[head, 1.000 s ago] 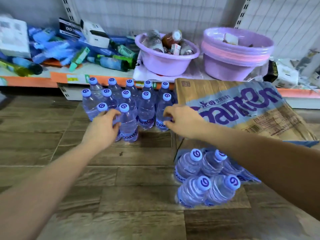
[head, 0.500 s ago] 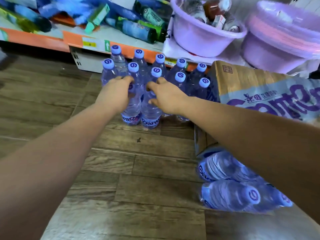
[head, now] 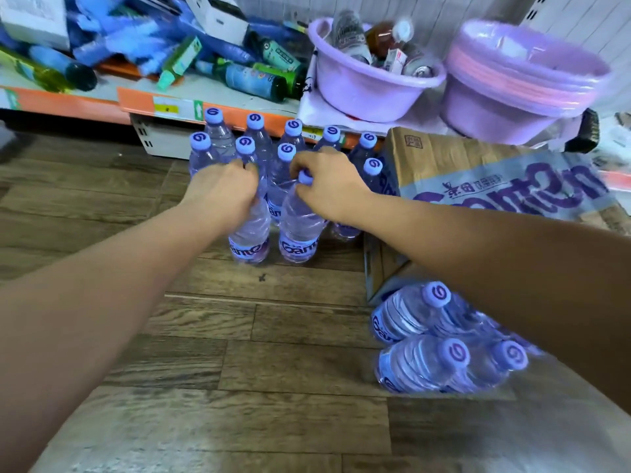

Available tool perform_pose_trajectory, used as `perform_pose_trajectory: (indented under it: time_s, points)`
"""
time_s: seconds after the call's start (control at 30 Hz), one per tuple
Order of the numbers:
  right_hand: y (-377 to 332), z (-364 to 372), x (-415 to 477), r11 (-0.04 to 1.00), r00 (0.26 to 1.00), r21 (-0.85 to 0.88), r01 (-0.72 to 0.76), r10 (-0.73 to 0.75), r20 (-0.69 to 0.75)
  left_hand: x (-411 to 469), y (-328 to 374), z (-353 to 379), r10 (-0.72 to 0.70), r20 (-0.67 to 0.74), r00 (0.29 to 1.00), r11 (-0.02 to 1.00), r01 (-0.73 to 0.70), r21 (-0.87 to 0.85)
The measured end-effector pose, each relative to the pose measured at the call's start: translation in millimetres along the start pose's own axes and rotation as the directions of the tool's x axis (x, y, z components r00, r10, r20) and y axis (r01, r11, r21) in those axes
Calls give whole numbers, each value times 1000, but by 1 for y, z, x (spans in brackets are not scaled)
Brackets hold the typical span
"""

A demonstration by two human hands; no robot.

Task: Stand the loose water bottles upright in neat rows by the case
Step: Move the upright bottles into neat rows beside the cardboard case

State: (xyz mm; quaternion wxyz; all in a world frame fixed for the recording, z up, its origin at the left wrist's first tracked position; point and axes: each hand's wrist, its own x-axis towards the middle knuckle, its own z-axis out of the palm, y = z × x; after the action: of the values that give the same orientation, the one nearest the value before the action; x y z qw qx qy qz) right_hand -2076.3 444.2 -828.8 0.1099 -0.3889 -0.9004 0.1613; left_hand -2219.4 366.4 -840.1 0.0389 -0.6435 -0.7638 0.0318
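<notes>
Two front bottles (head: 273, 233) under fingers (head: 246, 172)

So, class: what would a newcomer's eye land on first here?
Two bare hands, left hand and right hand, grip the front standing bottles on the floor at centre. Right of them sits the cardboard case, with more bottles lying in front of it.

— Where do the upright bottles (head: 286, 155) stand?
— On the floor (head: 211, 353), in rows before the shelf (head: 85, 104), left of the case (head: 478, 179).
— And the loose ones?
— The lying bottles (head: 430, 339) are before the case, to the right. Two basins (head: 372, 83) sit on the shelf behind it.
</notes>
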Motion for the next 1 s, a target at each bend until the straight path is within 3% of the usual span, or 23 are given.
perform_pose_trajectory:
  time_s: [0.13,0.33,0.5,0.77,1.0]
  points:
    - [-1,-47,-26,1000,997,0,19,-19,-81,-8,19,-44,26,1,1000,1000,-26,-8]
    - [6,-144,-83,998,955,59,-7,24,-296,-20,62,-126,84,-173,981,990,-102,-97]
    - [23,-210,-137,997,928,-59,-49,24,-371,-31,122,-190,186,-256,949,969,-220,-114]
    - [78,-267,-225,977,933,-138,-164,108,-344,-42,228,-223,336,-272,902,912,-384,-146]
    - [130,-255,-285,951,960,-198,-237,198,-197,-55,311,-204,503,-221,836,838,-534,-113]
